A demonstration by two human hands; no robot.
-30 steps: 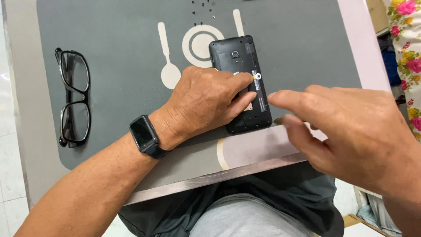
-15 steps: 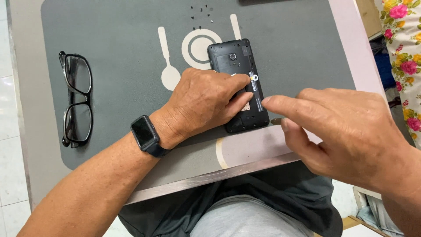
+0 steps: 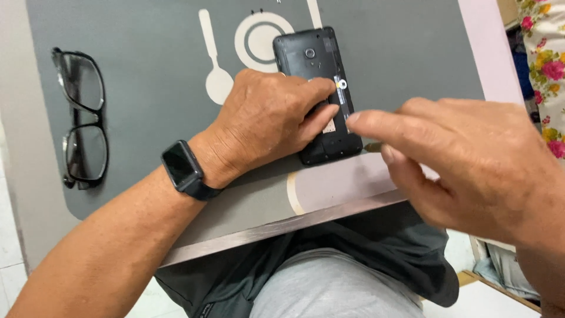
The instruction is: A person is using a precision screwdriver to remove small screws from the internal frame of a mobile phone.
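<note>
Black phone (image 3: pixel 312 65) under flat left hand (image 3: pixel 265 121)

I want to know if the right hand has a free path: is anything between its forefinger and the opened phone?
Nothing visible does. The right hand points its forefinger at the phone edge, with only bare mat between. The left hand rests on the phone's other side; the glasses lie far off.

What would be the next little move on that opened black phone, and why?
Probably bring the right hand a touch left so its forefinger lands on the phone. The left hand pins the phone flat on the grey mat, and that fingertip hovers at its right edge.
</note>
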